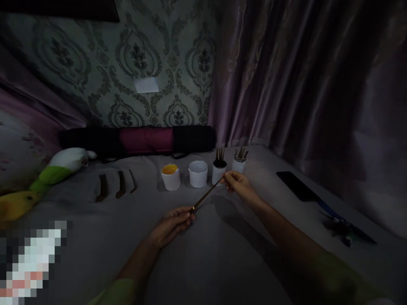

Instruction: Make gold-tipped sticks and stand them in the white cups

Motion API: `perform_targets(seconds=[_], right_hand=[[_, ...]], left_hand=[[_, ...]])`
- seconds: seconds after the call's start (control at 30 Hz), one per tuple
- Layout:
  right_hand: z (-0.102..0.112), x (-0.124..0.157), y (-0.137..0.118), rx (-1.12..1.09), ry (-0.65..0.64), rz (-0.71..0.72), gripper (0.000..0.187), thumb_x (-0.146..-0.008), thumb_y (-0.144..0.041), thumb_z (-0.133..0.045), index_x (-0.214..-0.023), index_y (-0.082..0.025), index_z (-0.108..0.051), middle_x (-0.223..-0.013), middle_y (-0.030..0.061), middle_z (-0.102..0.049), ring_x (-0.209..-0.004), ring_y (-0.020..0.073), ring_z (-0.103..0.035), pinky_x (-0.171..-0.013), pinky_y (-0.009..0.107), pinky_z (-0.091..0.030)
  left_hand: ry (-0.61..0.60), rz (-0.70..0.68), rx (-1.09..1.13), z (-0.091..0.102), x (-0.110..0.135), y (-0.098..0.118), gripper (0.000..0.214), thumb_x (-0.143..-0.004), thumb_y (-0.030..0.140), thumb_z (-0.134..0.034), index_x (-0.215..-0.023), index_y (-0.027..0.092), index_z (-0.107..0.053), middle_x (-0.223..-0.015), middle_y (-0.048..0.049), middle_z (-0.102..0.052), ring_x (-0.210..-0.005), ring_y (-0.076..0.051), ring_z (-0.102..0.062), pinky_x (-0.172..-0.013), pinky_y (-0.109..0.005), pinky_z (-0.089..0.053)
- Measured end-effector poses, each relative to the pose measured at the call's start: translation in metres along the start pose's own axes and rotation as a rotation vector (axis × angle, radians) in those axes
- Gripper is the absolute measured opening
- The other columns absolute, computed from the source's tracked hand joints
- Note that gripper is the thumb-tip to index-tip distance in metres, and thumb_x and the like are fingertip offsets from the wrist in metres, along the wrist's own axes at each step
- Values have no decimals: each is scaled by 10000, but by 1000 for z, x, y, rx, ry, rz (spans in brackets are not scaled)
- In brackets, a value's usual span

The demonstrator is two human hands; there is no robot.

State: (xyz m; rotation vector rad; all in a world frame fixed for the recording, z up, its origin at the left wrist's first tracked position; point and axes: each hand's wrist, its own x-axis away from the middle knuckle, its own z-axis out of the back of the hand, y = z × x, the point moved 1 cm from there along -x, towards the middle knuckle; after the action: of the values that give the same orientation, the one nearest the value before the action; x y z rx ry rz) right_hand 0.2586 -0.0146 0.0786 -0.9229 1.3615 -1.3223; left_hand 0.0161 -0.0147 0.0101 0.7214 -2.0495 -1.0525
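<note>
A thin brown paintbrush (208, 195) slants between my hands, with a shiny gold spot near its lower end. My left hand (174, 223) pinches that lower end between thumb and fingers. The upper end is closed in the fingertips of my right hand (237, 183), just in front of a white cup (217, 174) with several thin sticks in it. Behind my right hand is another white cup (238, 164) of thin sticks, partly hidden. To their left stand a white pot with yellow paint (170, 180) and a white pot with pale contents (198, 176).
Three dark brush-like tools (120, 185) lie on the grey cloth (203, 262) at left, near plush toys (65, 163). A black and maroon roll (146, 140) lies along the wall. At right are a dark flat object (297, 185) and scissors-like blades (349, 226).
</note>
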Motion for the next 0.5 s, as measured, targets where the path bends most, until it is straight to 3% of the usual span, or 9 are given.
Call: perform_targets(seconds=[0.2,0.5], right_hand=[[2,-1,0,27,11,0,366,-692,-530,-504,-733,-167,-533,-674,38,-614,-420,61,-434,-355,185,-328],[-3,-6,-4,80,23,22,294,-741,-454,-479,-718,-163,-513,-635,8,-582,-397,54,-405,-360,193,-323]], left_hand=[[36,10,10,-2,-1,1,257,-672,219,-650,-904,114,-615,-753,-55,-599,-580,-61,-495,-505,-164,-349],[218,33,27,-10,-4,1,147,-676,182,-636,-795,108,-593,-706,-42,-598,-537,-55,-503,-484,-158,-375]])
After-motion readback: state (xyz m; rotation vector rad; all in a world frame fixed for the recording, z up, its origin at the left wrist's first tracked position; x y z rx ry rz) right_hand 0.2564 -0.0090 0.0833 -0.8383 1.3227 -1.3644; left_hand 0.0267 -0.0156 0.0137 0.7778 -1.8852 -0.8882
